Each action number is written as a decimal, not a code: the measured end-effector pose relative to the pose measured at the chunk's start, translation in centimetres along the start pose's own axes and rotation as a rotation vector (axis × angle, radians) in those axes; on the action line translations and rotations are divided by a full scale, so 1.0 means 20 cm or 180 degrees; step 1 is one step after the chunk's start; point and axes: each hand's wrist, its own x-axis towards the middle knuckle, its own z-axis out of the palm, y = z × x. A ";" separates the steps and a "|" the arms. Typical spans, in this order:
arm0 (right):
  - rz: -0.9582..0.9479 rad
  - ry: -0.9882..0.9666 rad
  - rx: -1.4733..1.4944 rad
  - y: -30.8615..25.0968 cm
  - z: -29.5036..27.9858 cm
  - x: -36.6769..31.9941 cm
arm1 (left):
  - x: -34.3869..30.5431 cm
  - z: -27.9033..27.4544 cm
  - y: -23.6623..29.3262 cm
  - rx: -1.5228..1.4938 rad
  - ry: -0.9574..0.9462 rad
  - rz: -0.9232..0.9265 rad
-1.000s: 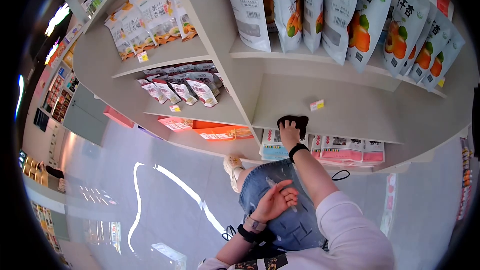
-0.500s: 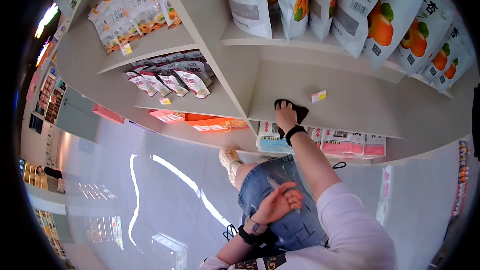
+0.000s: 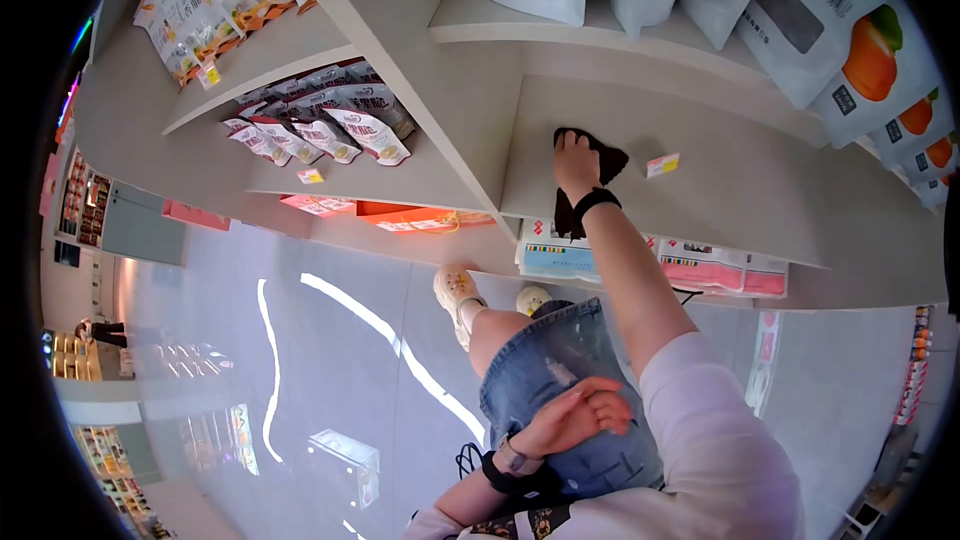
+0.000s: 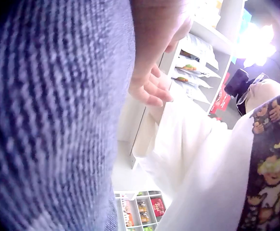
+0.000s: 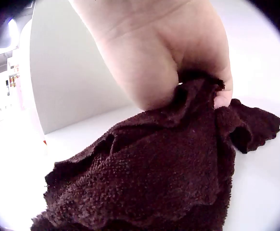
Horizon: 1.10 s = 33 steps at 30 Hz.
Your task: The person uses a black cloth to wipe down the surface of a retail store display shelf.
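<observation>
A dark brown terry cloth (image 3: 612,163) lies bunched on the bare shelf board (image 3: 740,205), one end hanging over the front edge. My right hand (image 3: 577,168) grips it from above. In the right wrist view folds of the cloth (image 5: 164,163) come out from under the palm, and most fingertips are hidden behind it. My left hand (image 3: 580,416) is over the denim-covered lap, its fingers loosely bent and holding nothing. The left wrist view catches the same hand (image 4: 152,82) beside the blue denim.
A yellow-and-pink price tag (image 3: 663,165) sits right of the cloth. An upright divider (image 3: 420,90) rises on the left, with small snack pouches (image 3: 325,130) beyond it. Large apricot bags (image 3: 830,15) stand on the shelf above; white-and-pink packs (image 3: 715,268) lie below.
My right hand and the cloth have moved deeper onto the shelf, and a cloth end now hangs over the edge. The head view has come closer to the shelves. The left hand stays over the lap.
</observation>
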 end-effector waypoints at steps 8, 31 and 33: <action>-0.0457 0.0333 -0.0291 0.07 0.01 -0.03 | 0.01 0.00 0.00 0.0113 -0.0135 0.0068; 0.0199 0.0289 0.0898 0.05 0.22 -0.46 | -0.05 0.00 -0.08 0.0265 0.0125 0.0387; -0.0294 0.0214 0.0533 0.04 0.10 -0.51 | -0.05 0.00 -0.08 0.0241 0.0130 0.0376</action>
